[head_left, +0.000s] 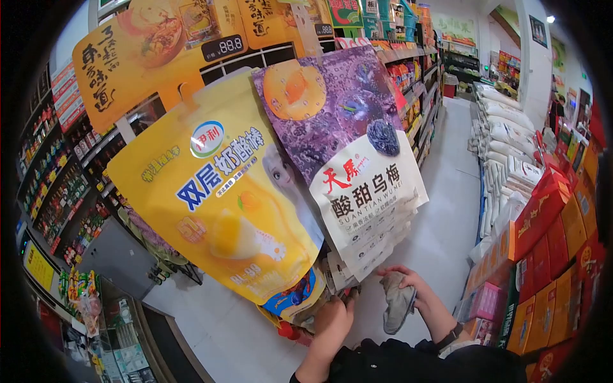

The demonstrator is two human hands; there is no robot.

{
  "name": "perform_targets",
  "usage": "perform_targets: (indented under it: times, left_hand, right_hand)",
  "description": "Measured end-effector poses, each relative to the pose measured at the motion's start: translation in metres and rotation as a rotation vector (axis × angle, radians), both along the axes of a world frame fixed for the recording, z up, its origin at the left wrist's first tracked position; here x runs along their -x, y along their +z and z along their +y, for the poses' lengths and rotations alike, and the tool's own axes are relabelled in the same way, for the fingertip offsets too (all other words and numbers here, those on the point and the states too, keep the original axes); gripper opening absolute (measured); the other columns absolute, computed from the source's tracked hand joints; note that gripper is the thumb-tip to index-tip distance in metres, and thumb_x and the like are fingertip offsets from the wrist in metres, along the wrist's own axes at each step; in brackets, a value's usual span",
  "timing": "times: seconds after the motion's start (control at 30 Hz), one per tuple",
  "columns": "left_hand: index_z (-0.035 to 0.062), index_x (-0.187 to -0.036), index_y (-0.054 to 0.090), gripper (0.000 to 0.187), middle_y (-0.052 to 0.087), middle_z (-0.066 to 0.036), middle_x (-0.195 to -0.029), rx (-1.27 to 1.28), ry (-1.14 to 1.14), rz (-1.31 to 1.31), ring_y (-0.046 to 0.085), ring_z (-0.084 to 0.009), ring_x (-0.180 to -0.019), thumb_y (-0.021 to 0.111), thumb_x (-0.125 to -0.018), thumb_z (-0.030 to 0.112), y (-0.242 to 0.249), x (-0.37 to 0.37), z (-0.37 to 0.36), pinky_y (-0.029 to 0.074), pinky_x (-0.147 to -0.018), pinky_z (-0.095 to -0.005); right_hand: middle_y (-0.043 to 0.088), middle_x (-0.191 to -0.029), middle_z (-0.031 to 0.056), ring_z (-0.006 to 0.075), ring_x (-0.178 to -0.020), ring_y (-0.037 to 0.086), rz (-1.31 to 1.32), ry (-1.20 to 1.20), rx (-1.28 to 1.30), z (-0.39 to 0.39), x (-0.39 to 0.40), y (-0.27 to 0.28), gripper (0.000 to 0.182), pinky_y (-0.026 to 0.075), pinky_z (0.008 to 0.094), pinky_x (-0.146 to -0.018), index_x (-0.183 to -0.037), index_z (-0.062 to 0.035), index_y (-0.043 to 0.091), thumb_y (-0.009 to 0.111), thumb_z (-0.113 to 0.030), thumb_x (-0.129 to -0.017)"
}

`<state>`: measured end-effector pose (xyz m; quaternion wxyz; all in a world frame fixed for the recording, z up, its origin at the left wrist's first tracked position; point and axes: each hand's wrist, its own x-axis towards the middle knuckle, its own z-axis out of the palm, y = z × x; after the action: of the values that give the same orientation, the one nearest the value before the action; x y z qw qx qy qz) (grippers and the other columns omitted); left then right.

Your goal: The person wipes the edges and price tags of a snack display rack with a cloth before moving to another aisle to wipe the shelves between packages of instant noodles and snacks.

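Note:
In my right hand (418,287) is a crumpled grey cloth (397,305), gripped at its upper edge and hanging down. My left hand (335,314) is closed at the lower end of the hanging bags; what its fingers hold is hidden. Just above it hangs a large yellow bag (223,210) with a cheese-stick picture. Beside that, several purple and white dried-plum bags (364,172) hang one behind another, their lower edges close above both hands. A dark band (449,336) circles my right wrist.
Orange printed header cards (140,57) top the hanging rack. Bottle shelves (48,185) stand at the left, above a glass counter (121,338). White sacks (504,137) are piled across the aisle (447,166); red and orange boxes (549,262) are stacked on the right.

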<state>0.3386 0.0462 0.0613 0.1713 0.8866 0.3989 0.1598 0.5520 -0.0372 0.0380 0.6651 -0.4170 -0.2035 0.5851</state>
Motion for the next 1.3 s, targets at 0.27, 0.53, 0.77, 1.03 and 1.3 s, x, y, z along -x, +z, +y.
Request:
perform_targets:
  times: [0.27, 0.53, 0.77, 1.03, 1.3]
  left_hand:
    - [0.0010, -0.082, 0.053, 0.027, 0.060, -0.019, -0.063, -0.166, -0.001, -0.208, 0.060, -0.0361, -0.057, 0.052, -0.086, 0.027, -0.002, -0.015, 0.004, 0.048, -0.052, -0.0448]
    - [0.0050, -0.081, 0.056, 0.018, 0.058, -0.019, -0.066, 0.087, -0.048, -0.435, 0.058, -0.0376, -0.062, 0.052, -0.086, 0.022, -0.028, -0.022, 0.017, 0.044, -0.052, -0.0437]
    - [0.0015, -0.080, 0.057, 0.024, 0.060, -0.015, -0.064, 0.163, -0.058, -0.380, 0.059, -0.0336, -0.061, 0.049, -0.089, 0.022, -0.017, -0.015, 0.025, 0.044, -0.055, -0.0381]
    - [-0.0015, -0.078, 0.056, 0.027, 0.059, -0.009, -0.059, 0.206, -0.030, -0.327, 0.058, -0.0163, -0.049, 0.051, -0.090, 0.023, -0.008, -0.018, 0.026, 0.045, -0.049, -0.0279]
    - [0.0012, -0.075, 0.058, 0.026, 0.059, -0.013, -0.060, 0.072, -0.045, -0.362, 0.058, -0.0274, -0.055, 0.053, -0.086, 0.024, -0.016, -0.020, 0.023, 0.043, -0.051, -0.0369]
  right_hand:
    - [0.051, -0.118, 0.0186, 0.0269, -0.093, 0.056, 0.124, -0.099, -0.248, 0.003, -0.010, 0.014, 0.070, 0.050, 0.0369, -0.079, -0.118, 0.0059, 0.044, 0.055, -0.006, -0.050]
    - [0.053, -0.110, 0.0181, 0.0277, -0.089, 0.058, 0.225, 0.089, 0.084, 0.004, -0.013, -0.087, 0.059, 0.050, 0.0370, -0.078, -0.115, 0.0023, 0.048, 0.047, -0.008, -0.056]
    - [0.055, -0.111, 0.0175, 0.0296, -0.097, 0.056, 0.560, 0.111, -0.180, 0.020, 0.028, -0.099, 0.060, 0.044, 0.0393, -0.089, -0.122, 0.0001, 0.045, 0.044, -0.005, -0.062]
    - [0.057, -0.108, 0.0197, 0.0302, -0.096, 0.058, 0.524, 0.045, -0.320, 0.014, 0.028, -0.091, 0.064, 0.047, 0.0387, -0.086, -0.123, 0.0018, 0.043, 0.045, -0.006, -0.060]
    - [0.057, -0.108, 0.0168, 0.0281, -0.093, 0.059, 0.502, -0.120, -0.379, 0.013, -0.015, -0.086, 0.062, 0.047, 0.0379, -0.085, -0.122, 0.0011, 0.046, 0.042, -0.007, -0.061]
